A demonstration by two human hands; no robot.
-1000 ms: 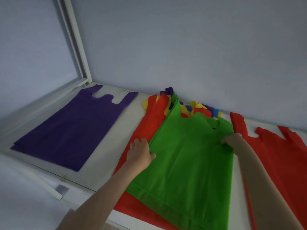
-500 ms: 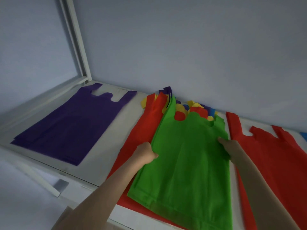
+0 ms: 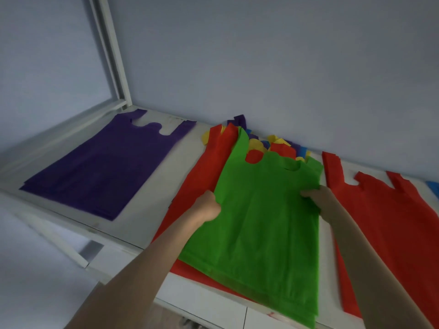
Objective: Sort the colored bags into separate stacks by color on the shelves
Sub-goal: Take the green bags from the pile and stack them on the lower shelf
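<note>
Both hands on the green bag [image 3: 261, 222] — left hand [image 3: 209, 205] clenched on its left edge, right hand [image 3: 316, 198] pinching the right edge. Bag lies on the mixed pile [image 3: 273, 144] mid-shelf [image 3: 152, 210], over a red bag [image 3: 202, 181]. Purple stack [image 3: 107, 167] to the left, red stack [image 3: 392, 222] to the right.

Dim, bluish, even light; soft shadows; wide-angle bending at edges; slight overall softness.
</note>
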